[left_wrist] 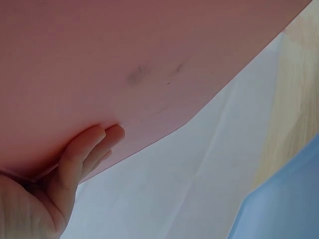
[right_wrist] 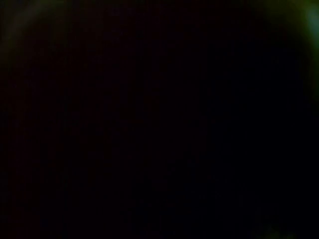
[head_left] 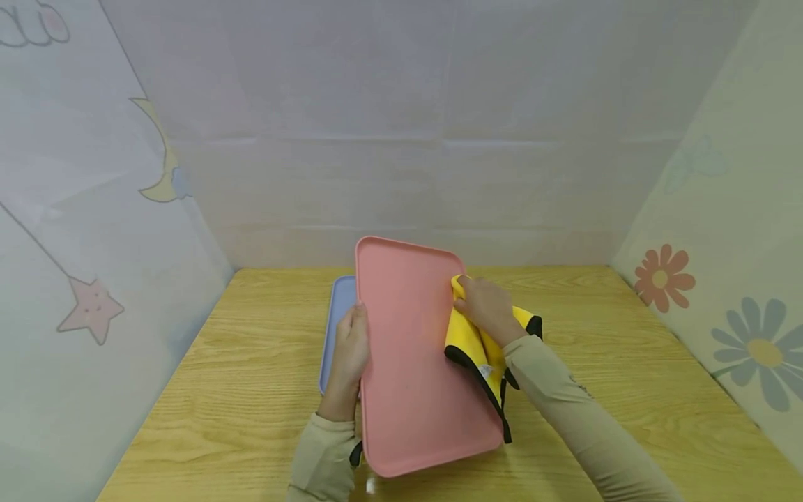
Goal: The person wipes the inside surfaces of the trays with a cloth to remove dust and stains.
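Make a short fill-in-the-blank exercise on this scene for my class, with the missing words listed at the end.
1. The left hand holds a tray coloured ____.
2. The right hand grips a yellow cloth with ____ edging.
3. A second tray, partly hidden by the first, is ____.

Missing words: pink; black; blue.

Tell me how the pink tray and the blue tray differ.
The pink tray is held up, tilted, in the left hand; the blue tray lies on the table. The cloth covers part of the pink tray; the pink tray hides part of the blue tray. Both have rounded corners and raised rims.
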Demonstrator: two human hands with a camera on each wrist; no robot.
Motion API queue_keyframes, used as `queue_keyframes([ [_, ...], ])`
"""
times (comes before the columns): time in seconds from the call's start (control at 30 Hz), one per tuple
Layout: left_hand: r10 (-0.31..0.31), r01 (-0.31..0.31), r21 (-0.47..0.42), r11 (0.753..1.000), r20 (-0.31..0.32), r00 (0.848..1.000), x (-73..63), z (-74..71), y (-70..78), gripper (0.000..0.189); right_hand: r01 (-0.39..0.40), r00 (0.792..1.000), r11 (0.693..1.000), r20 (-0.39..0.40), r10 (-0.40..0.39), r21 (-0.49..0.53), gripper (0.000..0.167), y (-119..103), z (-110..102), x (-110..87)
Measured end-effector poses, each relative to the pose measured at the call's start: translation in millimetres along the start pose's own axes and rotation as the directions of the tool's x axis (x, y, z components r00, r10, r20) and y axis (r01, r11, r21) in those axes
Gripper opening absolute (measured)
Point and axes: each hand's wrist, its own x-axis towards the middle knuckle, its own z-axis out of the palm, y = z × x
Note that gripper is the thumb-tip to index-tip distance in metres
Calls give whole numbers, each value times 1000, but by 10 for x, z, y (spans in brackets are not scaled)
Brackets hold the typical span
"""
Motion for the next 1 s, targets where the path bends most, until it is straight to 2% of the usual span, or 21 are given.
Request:
queue_keyframes([
  [0.2, -5, 5, -13, 1000, -1, 1000, -1, 1, 12, 42, -20, 1000, 999, -4, 20, 32, 35, -8, 13, 9],
  [0.47, -14, 15, -18, 1000, 18, 1000, -5, -5, 5, 43, -19, 998, 990, -50, 26, 141, 34, -52, 30, 17],
  [0.67, -5, 5, -16, 1000, 7, 1000, -9, 8, 8, 43, -36, 998, 987, -46, 44, 159, 35, -114, 12, 18],
  [1.0, -16, 16, 0, 1000, -26, 1000, -31, 51, 18, 41, 26, 997, 988, -82, -14, 150, 34, -356, -36, 14],
])
